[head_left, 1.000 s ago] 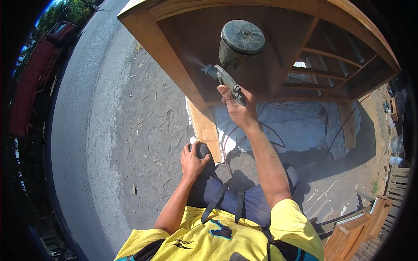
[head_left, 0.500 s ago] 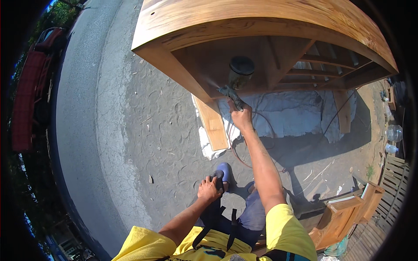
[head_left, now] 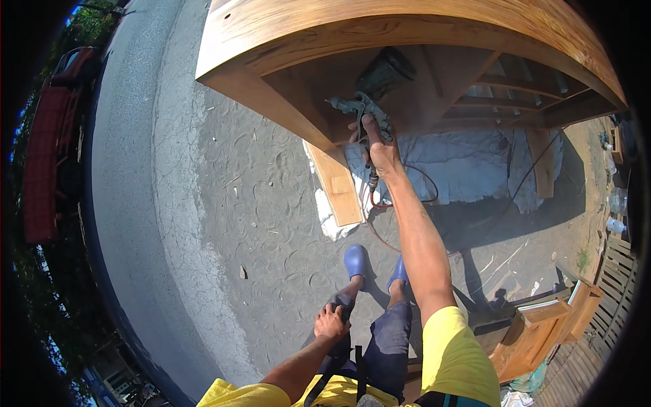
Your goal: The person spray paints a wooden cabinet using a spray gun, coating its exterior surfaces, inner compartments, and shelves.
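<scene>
My right hand (head_left: 383,150) is wrapped round the grip of a spray gun (head_left: 358,107), held just inside a wooden cabinet (head_left: 434,49). The gun's nozzle points left toward the cabinet's inner side wall. Its dark cup (head_left: 386,71) sits tilted on top. A reddish hose (head_left: 407,202) runs from the bottom of the grip and loops near the ground. My left hand (head_left: 331,322) rests on my left knee with its fingers spread over the trouser leg, holding nothing. No spray can be made out from the nozzle.
White sheeting (head_left: 447,173) lies under the cabinet, beside its wooden leg (head_left: 336,186). Wooden drawers (head_left: 536,325) stand at the lower right by a slatted panel (head_left: 614,271). On the left runs a paved road (head_left: 125,169), with a red truck (head_left: 51,156) beyond it.
My right hand has raised and turned the spray gun, so its cup now tilts right. The mist seen earlier at the nozzle is gone. My left hand stays on the knee.
</scene>
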The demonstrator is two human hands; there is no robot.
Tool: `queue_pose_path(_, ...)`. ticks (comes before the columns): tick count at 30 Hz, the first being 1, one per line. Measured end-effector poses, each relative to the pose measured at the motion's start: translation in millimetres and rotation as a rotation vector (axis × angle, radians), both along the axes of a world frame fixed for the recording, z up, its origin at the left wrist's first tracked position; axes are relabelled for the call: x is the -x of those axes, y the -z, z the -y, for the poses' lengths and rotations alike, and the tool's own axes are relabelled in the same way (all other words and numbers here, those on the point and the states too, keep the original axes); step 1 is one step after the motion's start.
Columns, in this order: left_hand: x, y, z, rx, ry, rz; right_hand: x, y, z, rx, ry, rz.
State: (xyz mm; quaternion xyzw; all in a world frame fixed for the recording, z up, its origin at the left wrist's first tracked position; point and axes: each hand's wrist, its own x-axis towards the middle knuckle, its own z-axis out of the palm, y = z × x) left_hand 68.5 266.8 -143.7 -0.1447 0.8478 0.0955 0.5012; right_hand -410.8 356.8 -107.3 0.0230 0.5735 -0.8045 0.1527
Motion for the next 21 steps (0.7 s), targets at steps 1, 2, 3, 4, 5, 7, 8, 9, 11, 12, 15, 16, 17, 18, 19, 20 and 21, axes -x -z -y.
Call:
queue_pose_path(1, -1, 0, -2, 0.005, -0.03, 0.006, -1, -3, -1, -0.011, 0.007, 0.006)
queue_pose_path(2, -1, 1, -5, 0.008, -0.044, 0.004, -3, -7, -2, -0.022, 0.013, 0.011)
queue_pose_path(3, -3, 2, -12, 0.01, -0.035, 0.008, -9, -4, -7, -0.031, 0.0, 0.012)
queue_pose_path(4, -4, -2, -17, 0.015, -0.027, 0.011, -20, 0, -10, -0.166, 0.031, -0.045)
queue_pose_path(5, -4, -5, -21, 0.016, -0.03, 0.034, -31, 3, -15, -0.302, 0.063, -0.106)
queue_pose_path(7, -13, -8, -22, 0.031, -0.07, 0.031, -60, -14, -13, -0.357, 0.068, -0.187)
queue_pose_path(8, -18, -9, -23, 0.044, -0.09, 0.031, -73, -26, -13, -0.396, 0.079, -0.277)
queue_pose_path(9, -19, -9, -28, 0.036, -0.088, 0.032, -80, -38, -21, -0.438, 0.067, -0.332)
queue_pose_path(11, -21, -11, -34, -0.006, -0.123, 0.046, -86, -80, -27, -0.42, 0.156, -0.552)
queue_pose_path(12, -21, -10, -40, -0.042, -0.134, 0.059, -88, -102, -36, -0.456, 0.126, -0.572)
queue_pose_path(15, -42, -11, -30, -0.09, -0.308, -0.057, -95, -159, -30, -0.395, 0.05, -0.616)
queue_pose_path(16, -53, -11, -13, -0.098, -0.281, -0.056, -101, -171, -24, -0.413, 0.042, -0.614)
queue_pose_path(17, -65, -13, 7, -0.178, -0.583, -0.146, -107, -186, -25, -0.41, 0.103, -0.631)
queue_pose_path(18, -73, -17, 25, -0.265, -0.884, -0.236, -109, -199, -30, -0.41, 0.167, -0.652)
queue_pose_path(19, -81, -23, 33, -0.309, -1.0, -0.268, -111, -208, -49, -0.456, 0.219, -0.643)
queue_pose_path(20, -91, -31, 44, -0.347, -1.12, -0.299, -113, -216, -70, -0.496, 0.269, -0.633)
queue_pose_path(21, -101, -40, 56, -0.312, -1.105, -0.286, -113, -223, -92, -0.557, 0.334, -0.577)
